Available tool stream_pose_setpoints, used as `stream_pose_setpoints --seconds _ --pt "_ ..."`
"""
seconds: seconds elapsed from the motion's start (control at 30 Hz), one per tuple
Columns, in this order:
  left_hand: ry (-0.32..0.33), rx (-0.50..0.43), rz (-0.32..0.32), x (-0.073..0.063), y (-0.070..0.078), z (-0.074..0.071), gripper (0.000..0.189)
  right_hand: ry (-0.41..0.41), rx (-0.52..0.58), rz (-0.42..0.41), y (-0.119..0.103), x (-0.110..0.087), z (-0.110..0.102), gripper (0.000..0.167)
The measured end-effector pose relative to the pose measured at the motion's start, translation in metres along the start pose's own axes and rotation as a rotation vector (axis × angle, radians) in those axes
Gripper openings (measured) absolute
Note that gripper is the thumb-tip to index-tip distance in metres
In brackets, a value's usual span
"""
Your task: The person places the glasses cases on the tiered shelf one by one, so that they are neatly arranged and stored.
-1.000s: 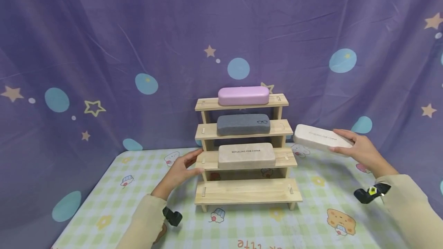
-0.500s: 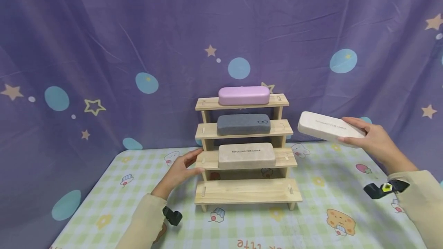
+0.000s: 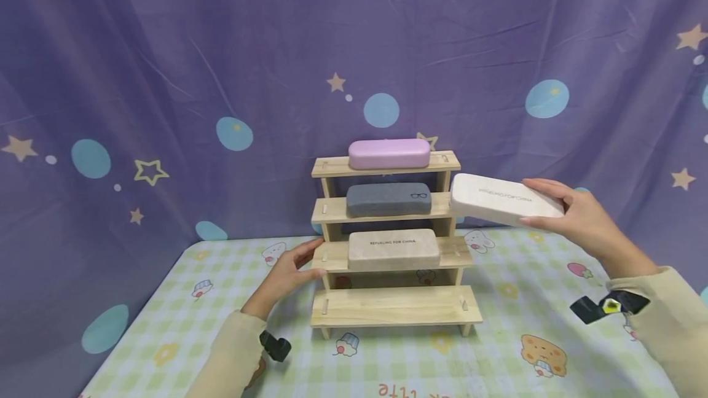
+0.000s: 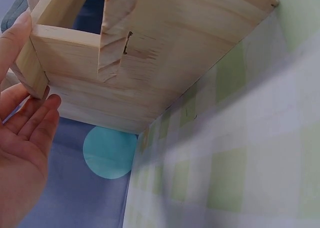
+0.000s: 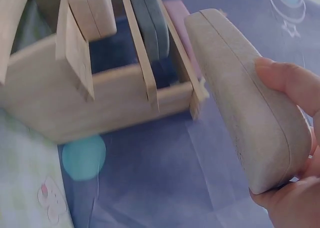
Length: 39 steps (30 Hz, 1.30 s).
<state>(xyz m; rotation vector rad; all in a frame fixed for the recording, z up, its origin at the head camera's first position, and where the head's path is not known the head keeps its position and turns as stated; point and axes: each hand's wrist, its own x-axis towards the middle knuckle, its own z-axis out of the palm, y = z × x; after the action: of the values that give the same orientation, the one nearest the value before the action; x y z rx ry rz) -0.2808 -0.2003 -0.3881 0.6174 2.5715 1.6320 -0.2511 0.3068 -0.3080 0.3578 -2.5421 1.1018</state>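
The right hand grips a white case by its right end, thumb on the near side and fingers over the top, and holds it in the air, tilted slightly down to the right. The case's left end sits just beside the right end of the wooden rack's second shelf from the top; whether they touch cannot be told.

The left hand rests against the left end of the rack at the third shelf from the top, fingers straight and slightly spread, holding nothing. The left wrist view shows the fingertips against the wood.

The rack has 4 stepped shelves and stands toward the back edge of the table, about midway between its left and right edges. A pink case lies on the top shelf, a grey case with a small glasses mark on the second, and a beige case with printed lettering on the third. The bottom shelf is bare wood.

The table is covered by a green checked cloth with cartoon prints. Behind it hangs a purple curtain with stars and blue dots.
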Motion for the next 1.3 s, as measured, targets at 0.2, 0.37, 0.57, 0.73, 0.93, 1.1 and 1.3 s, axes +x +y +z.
stream_pose_setpoints --seconds 0.2,0.37,0.57,0.73,0.93,1.1,1.3 --pt "-0.003 0.005 0.019 0.002 -0.005 0.000 0.068 -0.033 0.053 -0.048 -0.017 -0.002 0.012 0.071" --pt "0.010 -0.007 0.042 0.008 -0.025 -0.001 0.068 -0.048 0.074 -0.065 -0.028 -0.005 0.021 0.071" --pt "0.020 -0.002 0.056 0.010 -0.033 -0.001 0.068 -0.059 0.106 -0.113 -0.037 -0.010 0.034 0.067" --pt "0.017 -0.007 0.074 0.010 -0.032 0.000 0.068 -0.065 0.122 -0.161 -0.043 -0.017 0.047 0.066" --pt "0.018 -0.014 0.075 0.009 -0.031 0.000 0.067 -0.087 0.161 -0.204 -0.053 -0.025 0.062 0.065" --pt "0.019 -0.013 0.069 0.009 -0.031 0.000 0.067 -0.114 0.185 -0.181 -0.060 -0.033 0.075 0.065" --pt "0.020 -0.019 0.064 0.010 -0.032 -0.001 0.068 -0.152 0.228 -0.202 -0.064 -0.038 0.091 0.065"
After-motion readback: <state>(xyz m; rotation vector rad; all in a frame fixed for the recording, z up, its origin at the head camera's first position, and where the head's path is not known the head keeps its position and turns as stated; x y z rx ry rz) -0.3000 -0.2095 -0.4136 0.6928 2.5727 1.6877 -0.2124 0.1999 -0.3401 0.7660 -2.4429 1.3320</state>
